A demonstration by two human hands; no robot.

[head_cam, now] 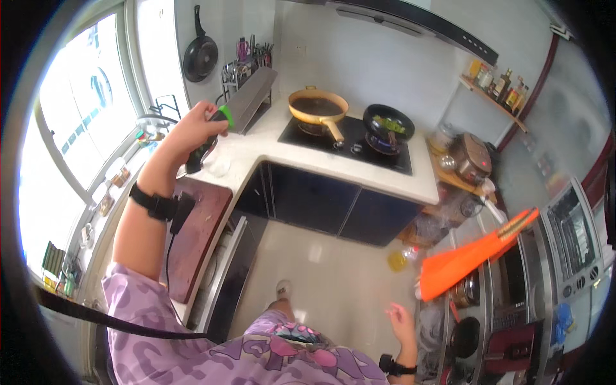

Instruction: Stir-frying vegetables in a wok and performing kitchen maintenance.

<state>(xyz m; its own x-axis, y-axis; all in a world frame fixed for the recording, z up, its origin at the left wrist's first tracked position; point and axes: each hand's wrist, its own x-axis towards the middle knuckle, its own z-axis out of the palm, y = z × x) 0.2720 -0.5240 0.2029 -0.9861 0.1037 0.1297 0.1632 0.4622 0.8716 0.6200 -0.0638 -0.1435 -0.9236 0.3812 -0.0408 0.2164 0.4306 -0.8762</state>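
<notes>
My left hand (204, 122) is raised over the counter corner, its fingers wrapped around a dark bottle (195, 160) with a green cap. The bottle is tilted, cap end up and to the right, and my fingers hide its middle. My right hand (402, 320) hangs low on the right, above the floor, with its fingers apart and nothing in them. Below the bottle, a reddish-brown cutting board (204, 236) lies on the left counter. A yellow pan (317, 108) with dark contents stands on the left burner. On the right burner, a black wok (373, 118) holds green food.
The black cooktop (353, 148) is set into a white counter (423, 185). An orange cloth item (457, 267) juts from the right-hand shelving. A bottle of yellow liquid (397, 261) stands near it. A rice cooker (470, 156) is at the back right, and a toaster oven (572, 236) is at the far right.
</notes>
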